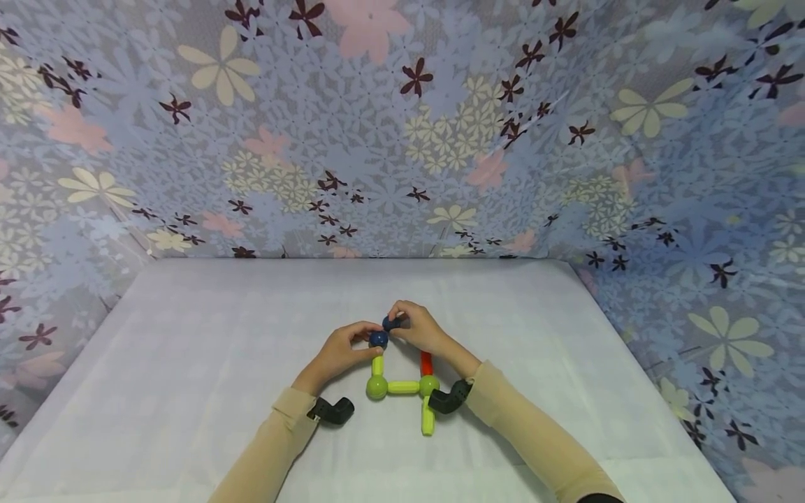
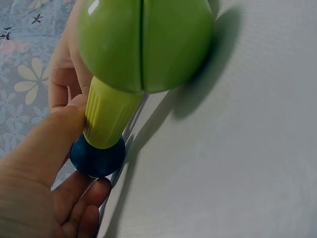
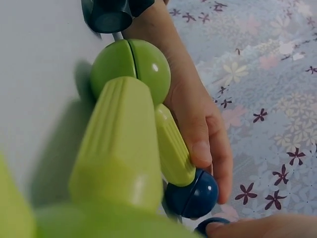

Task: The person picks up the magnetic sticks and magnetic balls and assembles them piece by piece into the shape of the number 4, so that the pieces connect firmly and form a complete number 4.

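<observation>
My left hand (image 1: 344, 349) holds a dark blue ball (image 1: 378, 339) between thumb and fingers. The ball sits on the end of a yellow-green rod (image 2: 110, 116), whose other end joins a green ball (image 1: 376, 386). Just beyond it, my right hand (image 1: 420, 330) pinches a second, smaller-looking dark blue piece (image 1: 388, 323) close beside the held ball. Its far part is hidden by the fingers; in the right wrist view only a rounded edge (image 3: 210, 225) shows under the thumb.
A yellow-green rod (image 1: 403, 387) links the first green ball to another green ball (image 1: 429, 385). From that one a red rod (image 1: 426, 363) runs under the right wrist and a yellow-green rod (image 1: 428, 419) points nearer. All lie on a white-covered table (image 1: 189, 391) before a flowered cloth (image 1: 377, 140).
</observation>
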